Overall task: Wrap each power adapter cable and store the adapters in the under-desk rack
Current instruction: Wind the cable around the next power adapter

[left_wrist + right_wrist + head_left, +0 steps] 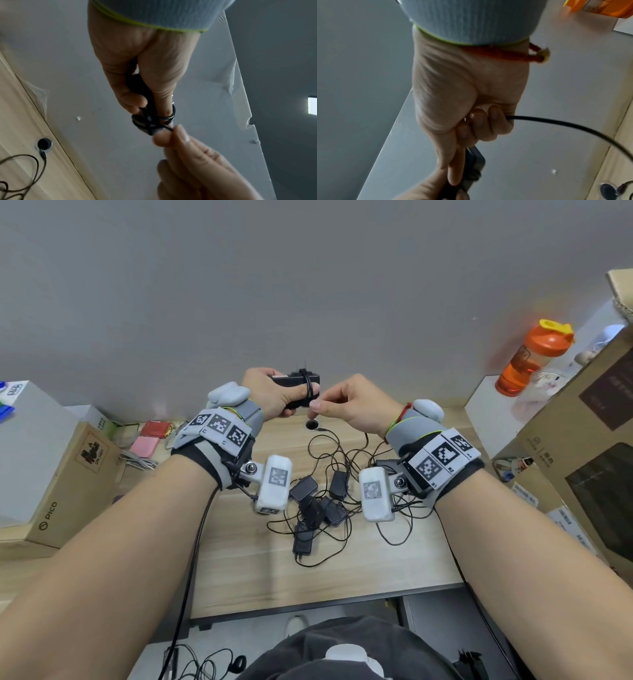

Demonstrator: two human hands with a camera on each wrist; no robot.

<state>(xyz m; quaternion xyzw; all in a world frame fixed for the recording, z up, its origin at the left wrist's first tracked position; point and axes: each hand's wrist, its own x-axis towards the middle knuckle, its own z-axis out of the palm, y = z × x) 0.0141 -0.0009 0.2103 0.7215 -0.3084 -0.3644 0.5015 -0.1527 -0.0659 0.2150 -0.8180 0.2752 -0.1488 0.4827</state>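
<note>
My left hand (274, 395) grips a black power adapter (297, 381) raised above the desk, with a few turns of its thin black cable (307, 386) looped round the body and over my thumb. The left wrist view shows those loops (154, 119) at the adapter's end. My right hand (342, 405) pinches the cable just right of the adapter, and the free length (565, 122) trails from its curled fingers down toward the desk. Several more black adapters (317, 501) lie in a tangle of cables on the wooden desk (239, 559) below my wrists.
A cable hole (311, 425) sits in the desk near the grey wall. Cardboard boxes (61, 484) stand at the left and a large box (582, 460) at the right. An orange bottle (529, 357) stands on a white ledge. Pink and red packets (147, 440) lie at back left.
</note>
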